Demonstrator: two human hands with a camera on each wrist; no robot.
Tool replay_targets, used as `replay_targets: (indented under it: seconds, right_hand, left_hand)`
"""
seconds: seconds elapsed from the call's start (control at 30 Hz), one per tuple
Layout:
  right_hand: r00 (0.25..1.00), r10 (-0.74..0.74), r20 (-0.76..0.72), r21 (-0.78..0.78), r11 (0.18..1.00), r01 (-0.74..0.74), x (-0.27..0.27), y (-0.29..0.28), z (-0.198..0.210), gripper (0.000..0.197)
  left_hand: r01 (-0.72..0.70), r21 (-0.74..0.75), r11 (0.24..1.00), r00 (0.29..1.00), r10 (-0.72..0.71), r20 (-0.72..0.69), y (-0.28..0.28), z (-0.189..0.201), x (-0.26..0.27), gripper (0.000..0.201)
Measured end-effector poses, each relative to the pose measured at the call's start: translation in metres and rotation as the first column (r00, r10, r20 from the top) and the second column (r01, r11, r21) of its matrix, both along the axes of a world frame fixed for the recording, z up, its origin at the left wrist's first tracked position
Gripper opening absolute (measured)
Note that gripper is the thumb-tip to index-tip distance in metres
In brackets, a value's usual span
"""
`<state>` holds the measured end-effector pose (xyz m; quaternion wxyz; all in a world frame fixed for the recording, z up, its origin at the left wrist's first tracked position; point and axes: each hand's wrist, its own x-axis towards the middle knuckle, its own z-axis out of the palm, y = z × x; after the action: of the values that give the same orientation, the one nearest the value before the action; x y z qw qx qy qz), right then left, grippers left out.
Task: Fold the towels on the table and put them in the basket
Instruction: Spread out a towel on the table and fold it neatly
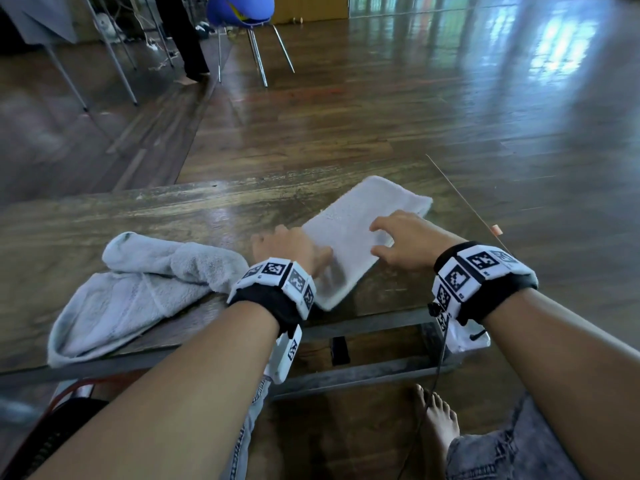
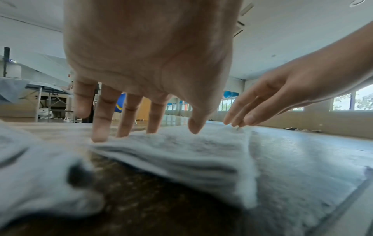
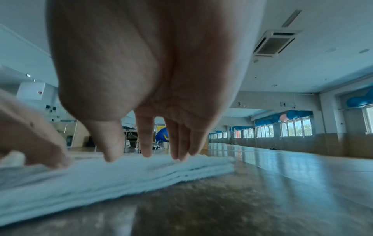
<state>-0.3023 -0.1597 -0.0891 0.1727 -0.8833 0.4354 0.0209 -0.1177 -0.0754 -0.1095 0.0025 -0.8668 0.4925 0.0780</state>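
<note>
folded towel under both flat released grips, left hand, right hand, crumpled towel beside, table

I note a blue chair on metal legs standing on the glossy wooden floor well beyond the table. Beside it I see a standing person's dark trouser legs, one foot bare. Windows line the far wall.

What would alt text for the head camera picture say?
Two bare hands, left hand and right hand, rest with fingers spread on a folded white towel on a wooden table. A crumpled towel lies left.
</note>
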Motion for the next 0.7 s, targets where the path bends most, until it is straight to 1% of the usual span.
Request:
replay_targets:
  seconds: [0.07, 0.13, 0.17, 0.27, 0.37, 0.43, 0.5, 0.6, 0.7]
  right_hand:
    - [1.000, 0.002, -0.004, -0.034, 0.999, -0.002, -0.005, -0.001, -0.002, 0.040]
    - [1.000, 0.028, -0.001, -0.009, 1.000, -0.028, -0.010, -0.003, -0.004, 0.037]
    - [0.999, 0.052, -0.016, 0.011, 0.999, -0.052, -0.012, -0.004, -0.005, 0.039]
    - [0.994, 0.097, -0.057, 0.050, 0.994, -0.094, -0.024, -0.006, -0.006, 0.054]
    - [0.992, 0.098, -0.085, 0.119, 0.989, -0.087, -0.036, -0.005, -0.010, 0.074]
    - [0.988, 0.109, -0.113, 0.155, 0.984, -0.091, -0.040, -0.002, -0.012, 0.082]
    - [0.985, 0.130, -0.110, 0.169, 0.979, -0.111, -0.044, 0.001, -0.013, 0.085]
    - [0.981, 0.172, -0.085, 0.227, 0.962, -0.149, -0.051, 0.007, -0.014, 0.090]
    - [0.976, 0.190, -0.104, 0.284, 0.946, -0.154, -0.059, 0.016, -0.017, 0.102]
  left_hand:
    - [-0.003, -0.074, 0.997, 0.998, -0.001, -0.058, 0.008, 0.002, -0.011, 0.034]
    - [-0.004, -0.117, 0.993, 0.994, -0.010, -0.111, 0.015, 0.001, -0.019, 0.028]
    - [0.000, -0.141, 0.990, 0.990, -0.021, -0.143, 0.018, -0.001, -0.021, 0.028]
    - [0.020, -0.218, 0.976, 0.973, -0.069, -0.220, 0.030, -0.005, -0.021, 0.026]
    - [0.027, -0.263, 0.964, 0.941, -0.113, -0.319, 0.041, -0.009, -0.014, 0.022]
    - [0.015, -0.282, 0.959, 0.910, -0.130, -0.395, 0.047, -0.011, -0.007, 0.028]
    - [0.035, -0.284, 0.958, 0.885, -0.161, -0.436, 0.056, -0.013, 0.000, 0.037]
    - [0.110, -0.246, 0.963, 0.878, -0.210, -0.431, 0.066, -0.011, 0.006, 0.059]
    - [0.149, -0.192, 0.970, 0.876, -0.220, -0.429, 0.069, -0.005, 0.008, 0.068]
